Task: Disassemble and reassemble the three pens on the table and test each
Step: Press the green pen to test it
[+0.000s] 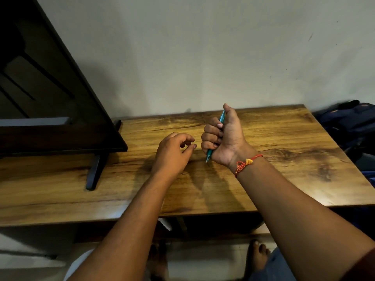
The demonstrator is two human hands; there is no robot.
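The pen (222,119) stands steeply over the middle of the table (284,138). Its long axis is nearly upright, the top leaning toward the table's far edge and the tip pointing down and back at the person, just above the wood. The right hand (225,138) grips it in a fist, fingers wrapped round the barrel and thumb (229,110) on the top end. Only the upper barrel and the tip show outside the fist. The left hand (172,151) hovers just beside it over the table, fingers loosely curled, holding nothing. Wood runs open from the hands to the table's right and near edges. A dark screen (50,98) stands on the table's left end, and a bag (349,122) lies off its right edge.
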